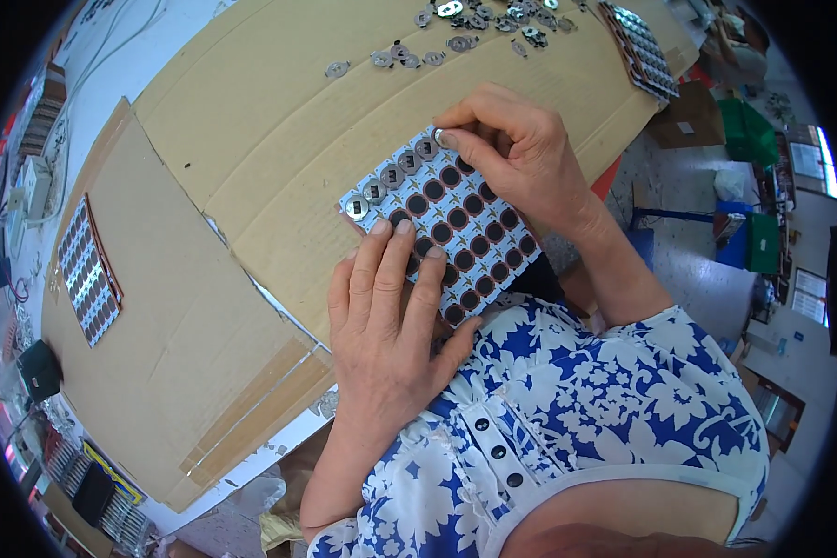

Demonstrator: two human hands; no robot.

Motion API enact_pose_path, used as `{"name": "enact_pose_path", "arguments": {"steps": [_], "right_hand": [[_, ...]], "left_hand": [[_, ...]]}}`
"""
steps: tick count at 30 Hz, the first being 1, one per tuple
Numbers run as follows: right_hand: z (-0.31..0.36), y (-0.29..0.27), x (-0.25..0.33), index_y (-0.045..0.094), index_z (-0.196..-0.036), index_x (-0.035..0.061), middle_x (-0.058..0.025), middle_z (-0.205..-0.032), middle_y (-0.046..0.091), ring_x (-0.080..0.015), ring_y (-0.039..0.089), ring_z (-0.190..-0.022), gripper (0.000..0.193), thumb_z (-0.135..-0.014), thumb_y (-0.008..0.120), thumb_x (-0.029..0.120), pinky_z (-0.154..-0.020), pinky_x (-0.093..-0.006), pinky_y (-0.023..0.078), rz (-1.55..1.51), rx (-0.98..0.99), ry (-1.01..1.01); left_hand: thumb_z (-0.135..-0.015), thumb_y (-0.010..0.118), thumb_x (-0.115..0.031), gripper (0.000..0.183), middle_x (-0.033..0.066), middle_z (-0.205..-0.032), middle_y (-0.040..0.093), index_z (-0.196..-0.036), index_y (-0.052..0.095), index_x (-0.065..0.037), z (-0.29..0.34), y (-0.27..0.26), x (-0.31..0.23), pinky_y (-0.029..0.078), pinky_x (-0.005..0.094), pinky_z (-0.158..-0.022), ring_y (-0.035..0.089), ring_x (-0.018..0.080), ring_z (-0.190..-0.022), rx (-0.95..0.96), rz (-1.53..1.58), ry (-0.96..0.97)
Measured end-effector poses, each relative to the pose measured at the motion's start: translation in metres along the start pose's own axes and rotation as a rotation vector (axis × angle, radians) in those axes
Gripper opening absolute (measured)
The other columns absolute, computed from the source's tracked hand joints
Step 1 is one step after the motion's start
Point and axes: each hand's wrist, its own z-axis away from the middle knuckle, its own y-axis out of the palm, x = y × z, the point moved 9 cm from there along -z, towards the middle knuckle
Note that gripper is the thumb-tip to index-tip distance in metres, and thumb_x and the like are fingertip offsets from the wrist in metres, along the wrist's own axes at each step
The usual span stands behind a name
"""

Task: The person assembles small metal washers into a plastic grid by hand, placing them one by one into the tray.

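A panel (475, 267) with rows of black round spots on a pale blue and white face lies tilted at the table's near edge. Along its far row sit several round silver metal holders (391, 176). My left hand (381, 325) rests flat on the panel's left part, its fingers spread over the black spots. At the far right end of that row, my right hand (525, 153) pinches a small round metal holder (440, 139) between thumb and forefinger. The fingers partly cover this holder.
Loose metal holders (405, 58) are scattered across the far side of the cardboard-covered table (270, 177). A stack of filled panels (644, 51) stands at the far right corner. Another panel stack (90, 270) lies at left. Green crates (749, 130) stand on the floor beyond.
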Motion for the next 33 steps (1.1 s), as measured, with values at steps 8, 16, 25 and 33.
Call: {"name": "enact_pose_path", "arguments": {"steps": [8,16,25,33], "right_hand": [[0.008,0.003,-0.003,0.082,-0.109,0.0005,-0.0085,-0.093,0.071,-0.0198,0.072,-0.081,0.011,-0.098,0.082,0.002,-0.072,-0.0350,0.056,-0.014,-0.044,-0.103],[-0.036,-0.013,-0.024,0.078,-0.113,-0.0009,-0.0120,-0.093,0.068,-0.0266,0.071,-0.084,0.010,-0.106,0.074,0.006,-0.077,-0.0391,0.055,0.052,-0.031,0.008],[-0.059,-0.010,-0.021,0.078,-0.116,0.0012,-0.0131,-0.101,0.071,-0.0315,0.073,-0.084,0.016,-0.102,0.079,0.008,-0.078,-0.0414,0.058,0.398,-0.093,-0.283],[-0.048,-0.010,-0.022,0.073,-0.115,-0.0007,-0.0101,-0.097,0.068,-0.0219,0.069,-0.089,0.010,-0.108,0.069,0.006,-0.082,-0.0357,0.055,0.268,0.088,-0.322]], "left_hand": [[-0.082,0.097,-0.040,0.072,0.0248,-0.158,0.065,-0.140,0.074,-0.004,-0.001,0.000,0.000,0.043,0.0617,-0.122,0.057,0.0458,-0.152,0.000,-0.019,0.008],[-0.084,0.094,-0.033,0.075,0.0272,-0.163,0.059,-0.147,0.069,-0.002,0.000,-0.002,-0.001,0.041,0.0615,-0.123,0.053,0.0463,-0.156,0.012,-0.009,0.001],[-0.084,0.094,-0.033,0.075,0.0283,-0.163,0.059,-0.147,0.069,0.000,-0.002,-0.003,-0.002,0.042,0.0617,-0.122,0.053,0.0472,-0.155,0.006,-0.013,-0.006],[-0.083,0.095,-0.035,0.076,0.0265,-0.162,0.060,-0.147,0.070,-0.002,0.001,0.001,0.002,0.042,0.0618,-0.123,0.054,0.0468,-0.154,-0.011,-0.015,-0.012]]}}
